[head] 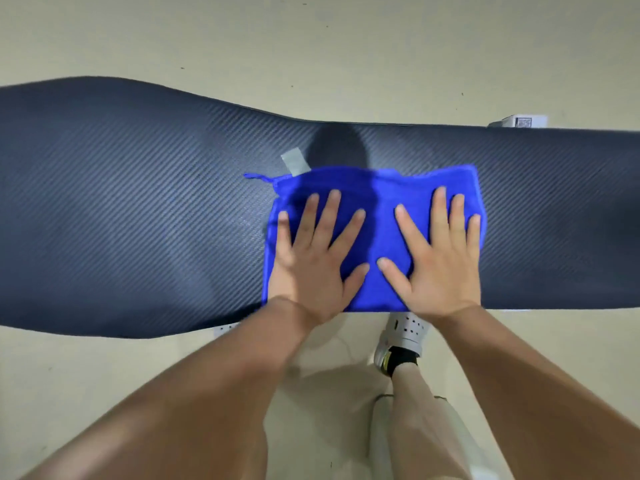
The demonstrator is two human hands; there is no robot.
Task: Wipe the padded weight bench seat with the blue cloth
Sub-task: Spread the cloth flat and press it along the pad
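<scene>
A long dark padded bench seat with a woven, ribbed texture runs across the view from left to right. A bright blue cloth lies spread flat on its middle, reaching the near edge. My left hand presses flat on the cloth's left half, fingers spread. My right hand presses flat on its right half, fingers spread too. Neither hand is gripping; both palms rest on top. A thin blue loop of the cloth sticks out at its upper left corner.
A grey strip of tape is stuck on the seat just beyond the cloth's upper left. A white shoe stands on the pale floor below the seat's near edge. A white labelled part shows behind the seat at the right.
</scene>
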